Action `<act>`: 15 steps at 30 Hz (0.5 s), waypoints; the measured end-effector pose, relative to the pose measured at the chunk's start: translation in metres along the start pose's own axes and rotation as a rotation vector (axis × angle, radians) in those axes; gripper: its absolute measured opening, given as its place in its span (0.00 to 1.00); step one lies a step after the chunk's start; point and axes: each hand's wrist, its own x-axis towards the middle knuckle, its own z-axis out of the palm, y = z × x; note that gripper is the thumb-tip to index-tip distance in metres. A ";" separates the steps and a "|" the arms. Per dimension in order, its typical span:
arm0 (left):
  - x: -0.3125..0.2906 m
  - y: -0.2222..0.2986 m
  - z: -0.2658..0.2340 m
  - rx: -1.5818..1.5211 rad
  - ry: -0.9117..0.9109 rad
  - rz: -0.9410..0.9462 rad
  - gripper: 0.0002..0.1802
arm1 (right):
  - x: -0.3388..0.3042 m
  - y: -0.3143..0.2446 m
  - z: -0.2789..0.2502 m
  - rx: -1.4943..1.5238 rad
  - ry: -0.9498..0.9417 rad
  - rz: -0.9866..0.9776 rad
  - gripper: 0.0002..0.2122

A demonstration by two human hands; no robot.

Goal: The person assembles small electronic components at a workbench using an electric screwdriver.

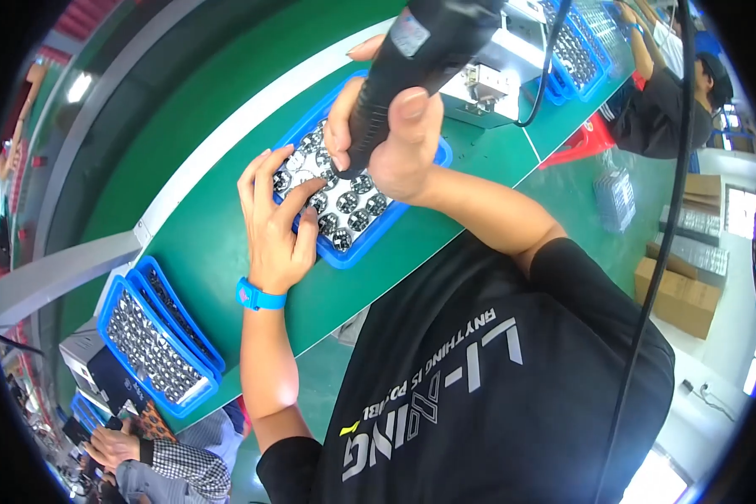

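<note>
Handheld tool (413,63), black, one: found toward twelve o'clock, tilted, its narrow end pointed down at the parts; clamped in the curled fingers and thumb of the right hand (407,151). Left hand (270,231), toward ten o'clock: fingers spread, nothing seen clamped; the index fingertip is placed among the parts, just beside the tool's lower end. Round parts (347,202), black and silver, several: laid in rows on a white bed within a blue tray (344,262), set between eleven and twelve o'clock on a green table (200,273). Blue wristband (260,296): worn on the left wrist. Blue filled trays (157,346): stacked at eight o'clock. Metal device (485,84): placed at one o'clock. Red stool (586,141): seen at two o'clock, below the table edge.
</note>
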 end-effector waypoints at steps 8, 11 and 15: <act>-0.001 -0.002 -0.001 -0.005 0.002 -0.010 0.17 | -0.004 0.021 0.007 -0.024 -0.024 0.031 0.35; -0.001 -0.003 -0.001 0.006 -0.002 -0.006 0.17 | -0.004 0.021 0.009 -0.021 -0.033 0.035 0.35; 0.000 -0.003 -0.002 0.025 -0.012 -0.001 0.18 | -0.006 0.022 0.009 -0.009 -0.058 0.038 0.35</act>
